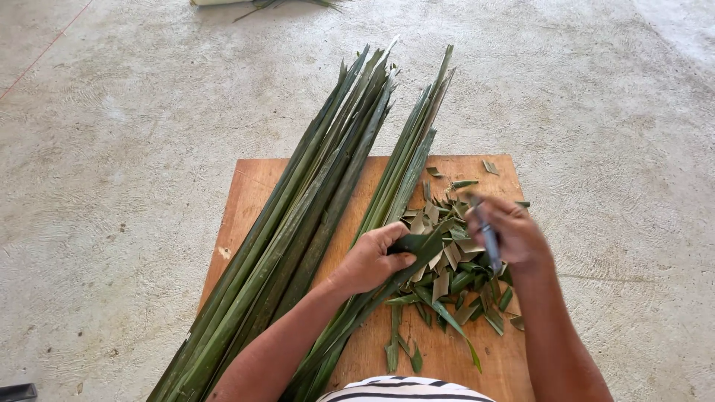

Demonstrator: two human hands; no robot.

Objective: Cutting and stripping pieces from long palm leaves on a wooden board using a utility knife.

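Note:
My left hand (372, 259) grips a long green leaf strip (418, 249) near its cut end, over a wooden board (253, 186). My right hand (514, 234) holds a small knife (488, 237) with a dark handle, blade pointing toward me, just right of the strip's end. Between and below the hands lies a pile of cut leaf pieces (447, 286). A thick bundle of long leaves (298, 223) lies diagonally on the board's left side. A second, thinner bundle (406, 164) runs under my left hand.
The board rests on a rough concrete floor (112, 149). More green leaves (275, 4) lie at the top edge. A dark object (15, 391) sits at the bottom left corner. My striped garment (406, 390) shows at the bottom.

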